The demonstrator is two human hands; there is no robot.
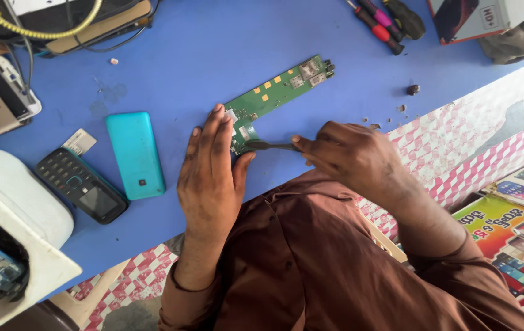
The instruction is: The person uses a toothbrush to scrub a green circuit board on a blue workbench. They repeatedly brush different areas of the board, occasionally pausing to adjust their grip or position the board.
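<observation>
While left hand (210, 178) flat on circuit board (277, 92), right grip (348, 153) around tweezers (271, 146).

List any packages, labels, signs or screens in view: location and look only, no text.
Box: top right on the blue table, red and white, partly cut off.
Phone front: left of the teal back cover, black keypad, dark blank screen.
Small label card: at the phone front's top end, white-grey rectangle.
Phone poster: lower right, green, yellow and red, pictured handsets.
</observation>
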